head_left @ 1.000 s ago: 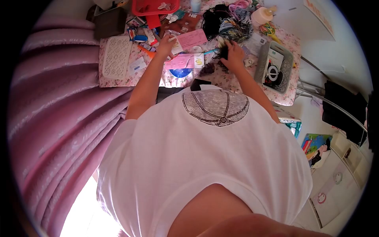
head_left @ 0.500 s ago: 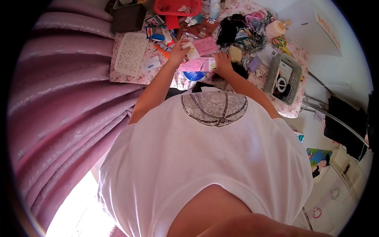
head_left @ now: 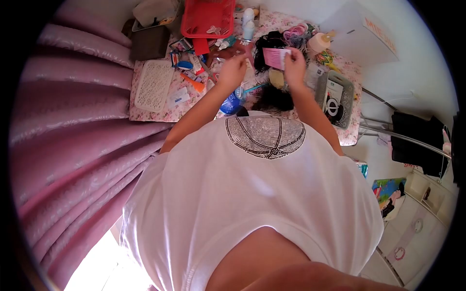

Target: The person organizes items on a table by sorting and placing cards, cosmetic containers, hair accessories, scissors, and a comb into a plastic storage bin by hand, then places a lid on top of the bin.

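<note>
My right hand (head_left: 295, 70) is raised over the table with its fingers closed on the edge of a pink and white printed card (head_left: 275, 58). My left hand (head_left: 232, 72) is also lifted, its fingers pinched together. A thin pale edge shows beside its fingertips, too narrow to make out. Below the hands are a shiny blue object (head_left: 230, 105), a tuft of black fibres (head_left: 274, 98) and a pale yellow block (head_left: 276, 78). An orange-handled tool (head_left: 193, 83) lies left of my left hand.
A red basket (head_left: 208, 34) stands at the back, near a white bottle (head_left: 248, 30). A white lace-patterned tray (head_left: 154, 86) lies left, a grey basket (head_left: 321, 101) right. Dark yarn (head_left: 264, 43) and a cream bottle (head_left: 319, 43) sit behind. A pink curtain (head_left: 82, 92) hangs left.
The two pink cards were together in front of me. My right hand has lifted one up and to the right; my left hand has moved slightly lower. The blue object is more exposed.
</note>
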A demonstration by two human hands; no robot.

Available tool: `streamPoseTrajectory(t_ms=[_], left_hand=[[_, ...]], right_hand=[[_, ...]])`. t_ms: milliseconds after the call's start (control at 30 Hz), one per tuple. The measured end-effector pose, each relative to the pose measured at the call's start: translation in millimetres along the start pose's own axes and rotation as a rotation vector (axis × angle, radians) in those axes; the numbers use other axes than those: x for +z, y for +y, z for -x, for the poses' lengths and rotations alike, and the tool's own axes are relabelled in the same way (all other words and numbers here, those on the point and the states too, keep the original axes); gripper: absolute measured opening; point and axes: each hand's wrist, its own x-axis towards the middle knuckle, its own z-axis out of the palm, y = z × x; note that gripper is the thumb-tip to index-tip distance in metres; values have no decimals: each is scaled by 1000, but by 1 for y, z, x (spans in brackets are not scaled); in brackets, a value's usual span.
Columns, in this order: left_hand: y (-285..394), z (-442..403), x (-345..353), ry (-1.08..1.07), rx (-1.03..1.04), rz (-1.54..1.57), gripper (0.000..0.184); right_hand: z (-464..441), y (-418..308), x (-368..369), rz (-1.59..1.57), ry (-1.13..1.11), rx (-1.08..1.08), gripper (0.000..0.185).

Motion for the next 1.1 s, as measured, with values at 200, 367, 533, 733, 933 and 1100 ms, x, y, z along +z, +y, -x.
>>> streamPoseTrajectory(t_ms=[200,367,533,733,933,1100], left_hand=[[40,-10,17,-71,45,69,29],[16,-13,16,65,-130,279,24],[4,-11,15,70,-125,462,21],[38,-5,10,24,-26,149,29],[38,3,31,-212,103,20,43],[32,-6,38,-163,208,123,38]], right_hand=[[33,-22,35,-372,-203,278,19],[30,-43,21,-638,-440,362,19],[30,-10,17,-339,-279,141,17],[36,-31,22,-356,-420,375,44],[29,-25,24,-682,-279,699,49],[30,-6,4,-742,-137,640,28]])
